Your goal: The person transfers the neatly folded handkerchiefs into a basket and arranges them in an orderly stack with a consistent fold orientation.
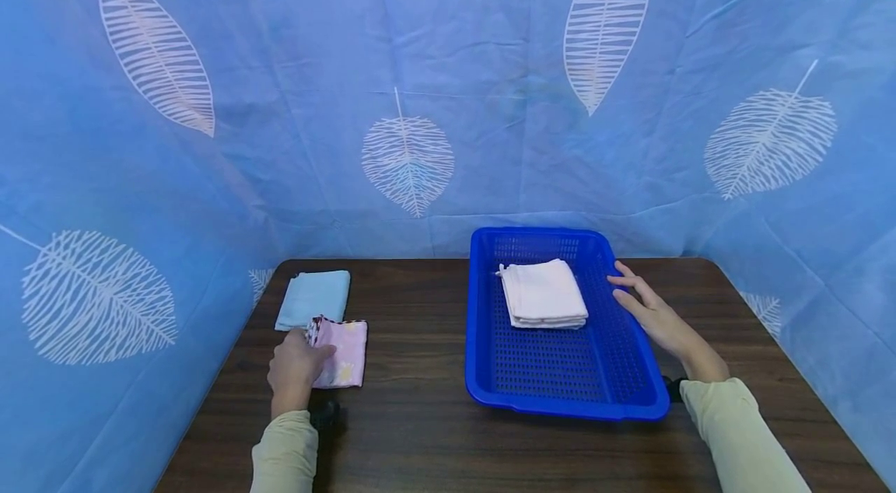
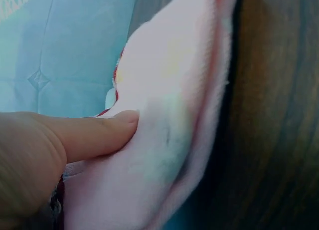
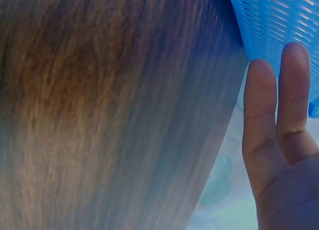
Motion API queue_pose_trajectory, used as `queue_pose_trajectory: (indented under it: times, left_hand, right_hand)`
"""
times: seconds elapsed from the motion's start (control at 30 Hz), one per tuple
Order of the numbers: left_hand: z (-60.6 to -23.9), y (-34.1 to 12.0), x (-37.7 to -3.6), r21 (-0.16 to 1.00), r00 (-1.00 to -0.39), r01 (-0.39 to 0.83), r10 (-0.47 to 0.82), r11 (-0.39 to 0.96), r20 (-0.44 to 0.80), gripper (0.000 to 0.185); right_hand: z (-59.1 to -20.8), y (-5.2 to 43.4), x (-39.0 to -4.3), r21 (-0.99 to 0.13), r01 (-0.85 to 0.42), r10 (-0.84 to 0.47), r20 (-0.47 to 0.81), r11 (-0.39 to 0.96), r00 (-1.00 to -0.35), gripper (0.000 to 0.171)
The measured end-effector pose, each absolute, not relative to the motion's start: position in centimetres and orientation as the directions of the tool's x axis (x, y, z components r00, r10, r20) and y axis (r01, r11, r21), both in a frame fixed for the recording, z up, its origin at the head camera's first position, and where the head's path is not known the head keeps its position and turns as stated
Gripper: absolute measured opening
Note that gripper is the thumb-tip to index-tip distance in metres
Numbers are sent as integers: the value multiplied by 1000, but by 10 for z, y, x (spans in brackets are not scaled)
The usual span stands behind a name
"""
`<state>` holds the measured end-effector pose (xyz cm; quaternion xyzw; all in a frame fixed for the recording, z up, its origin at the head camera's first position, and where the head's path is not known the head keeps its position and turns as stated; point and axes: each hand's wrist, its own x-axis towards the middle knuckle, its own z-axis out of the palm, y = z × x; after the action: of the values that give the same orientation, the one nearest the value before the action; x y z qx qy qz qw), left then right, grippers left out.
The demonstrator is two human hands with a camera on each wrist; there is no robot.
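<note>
Pinching pink cloth [image 1: 341, 351]: left hand [image 1: 294, 368] | right hand [image 1: 651, 310] spread against blue basket [image 1: 560, 392] | beside: light-blue cloth [image 1: 314, 298]

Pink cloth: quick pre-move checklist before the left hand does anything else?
1. Left hand grips pink cloth: ok; thumb presses the fabric.
2. Pink cloth folded: ok.
3. Blue basket has bare floor in front of the white cloth stack: ok.
4. Right hand rests at the basket's right rim, fingers straight: ok.
5. Light blue cloth apart from the pink one: cannot tell; edges look close.
</note>
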<state>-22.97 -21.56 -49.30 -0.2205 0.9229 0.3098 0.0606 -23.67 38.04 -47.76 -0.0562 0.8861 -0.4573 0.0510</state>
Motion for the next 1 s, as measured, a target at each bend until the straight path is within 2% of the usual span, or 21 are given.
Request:
queue_pose_trajectory:
  times: [0.6, 1.0]
  left_hand:
    - [-484, -223, -230, 595, -945, -326, -275, 734, -177, 58]
    - [-478, -231, -234, 635, -946, -322, -270, 703, -181, 56]
  right_hand:
    - [-477, 380, -237, -820, -59, -144, -28, 569, -989, 62]
    - [-480, 382, -238, -828, -60, -149, -29, 557, -988, 62]
